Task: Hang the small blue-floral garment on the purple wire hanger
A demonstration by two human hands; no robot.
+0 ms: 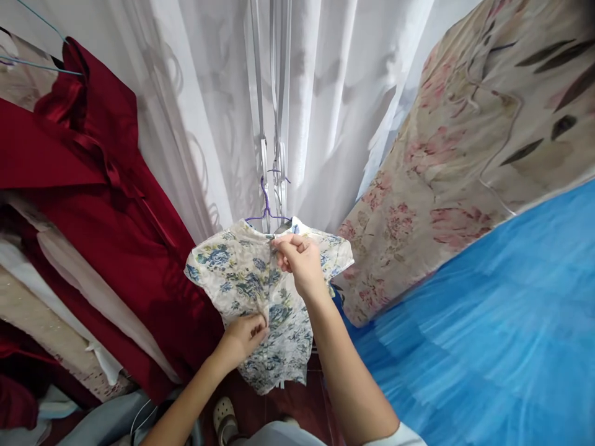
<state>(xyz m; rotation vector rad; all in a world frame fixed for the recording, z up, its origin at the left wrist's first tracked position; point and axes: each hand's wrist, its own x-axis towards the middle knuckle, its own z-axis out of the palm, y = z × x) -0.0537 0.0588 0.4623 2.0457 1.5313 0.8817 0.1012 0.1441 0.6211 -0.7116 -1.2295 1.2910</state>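
Observation:
A short-sleeved white dress [247,272] with blue and green flowers hangs from a purple hanger [266,204]. Down its middle runs a seam line that looks like a zipper [269,285]. My right hand [300,257] is closed at the top of this line, pinching the dress just under the neckline; whether a zipper tab is between the fingertips is too small to tell. Lower on the same line my left hand [245,336] is closed too, with a fold of the dress fabric between thumb and fingers.
Dark red garments [116,204] hang at the left, beside white and beige ones. White curtains [209,111] hang behind the hanger. At the right are a floral cloth [418,179] and a bright blue tulle garment [483,322]. A light clog [224,414] stands on the reddish floor.

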